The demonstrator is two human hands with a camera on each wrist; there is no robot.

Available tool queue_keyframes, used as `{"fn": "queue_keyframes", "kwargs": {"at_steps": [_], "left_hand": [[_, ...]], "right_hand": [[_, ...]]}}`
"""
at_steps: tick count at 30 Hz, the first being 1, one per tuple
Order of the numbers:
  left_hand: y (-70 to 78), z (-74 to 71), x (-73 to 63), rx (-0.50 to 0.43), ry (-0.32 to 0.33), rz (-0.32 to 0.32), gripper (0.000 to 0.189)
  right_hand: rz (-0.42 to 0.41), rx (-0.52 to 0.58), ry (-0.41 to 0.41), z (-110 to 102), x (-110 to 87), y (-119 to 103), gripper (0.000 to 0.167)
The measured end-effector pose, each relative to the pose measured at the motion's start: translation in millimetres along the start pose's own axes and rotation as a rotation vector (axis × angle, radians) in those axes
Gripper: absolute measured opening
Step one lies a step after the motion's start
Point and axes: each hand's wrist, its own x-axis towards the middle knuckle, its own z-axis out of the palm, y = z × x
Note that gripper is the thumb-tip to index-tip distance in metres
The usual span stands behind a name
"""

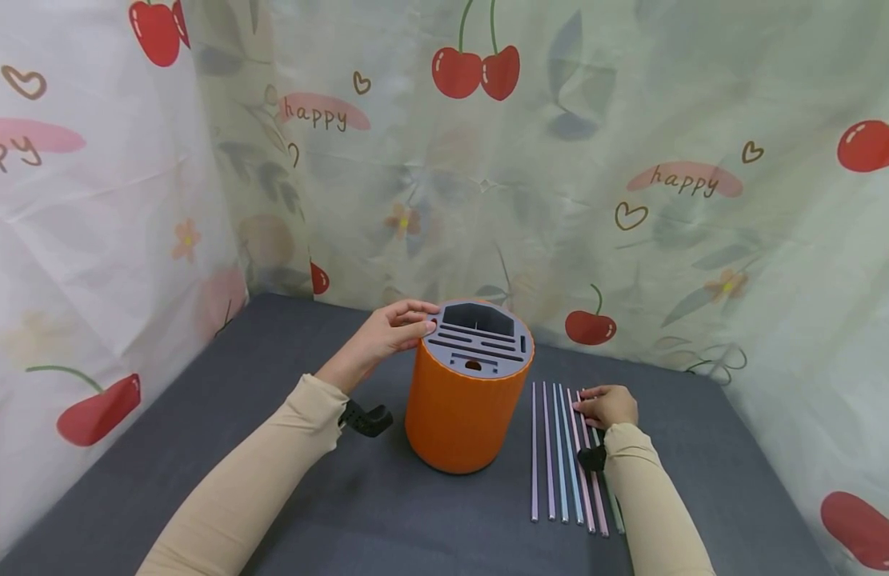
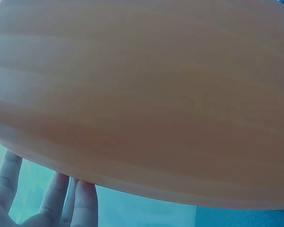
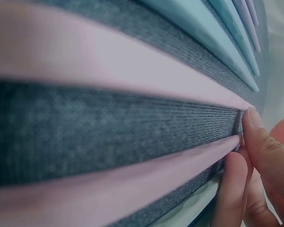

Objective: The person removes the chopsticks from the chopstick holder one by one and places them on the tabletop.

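Note:
An orange round knife block (image 1: 464, 420) with a grey slotted top (image 1: 480, 340) stands upright on the table. My left hand (image 1: 382, 336) holds its left rim, thumb at the top edge and fingers (image 2: 85, 203) against its far side. To the right lie several thin pastel chopsticks in a row: purple, blue, pink and green. My right hand (image 1: 611, 406) is at their far ends. In the right wrist view its thumb and forefinger pinch the end of the lower pink chopstick (image 3: 180, 165). The forefinger's tip also meets the end of the upper pink chopstick (image 3: 132, 61).
A dark grey cloth (image 1: 386, 528) covers the table. Cherry-printed curtains (image 1: 444, 200) hang behind and on both sides. Blue chopsticks (image 1: 563, 448) and purple chopsticks (image 1: 534, 456) lie between the block and my right hand. A green chopstick (image 1: 617, 512) shows beside my right sleeve.

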Motion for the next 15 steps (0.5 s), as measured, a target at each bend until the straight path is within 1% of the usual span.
{"fn": "queue_keyframes", "kwargs": {"at_steps": [5, 8, 10, 13, 15], "left_hand": [[0.9, 0.5, 0.1, -0.004, 0.001, -0.007, 0.036], [2.7, -0.8, -0.9, 0.004, -0.001, -0.009, 0.036], [4.8, -3.0, -2.5, 0.017, -0.007, -0.006, 0.037], [9.7, -8.2, -4.2, 0.041, -0.022, 0.013, 0.04], [16.4, -13.6, -5.2, 0.079, -0.021, 0.058, 0.043]], "right_hand": [[0.007, 0.019, 0.005, -2, -3.4, -2, 0.034], [0.001, 0.093, -0.033, -6, -4.0, -10, 0.038], [-0.019, 0.147, -0.082, -12, -6.2, -23, 0.042], [-0.064, 0.214, -0.164, -27, -13.4, -53, 0.049], [-0.135, 0.21, -0.173, -40, -21.4, -75, 0.052]]}}
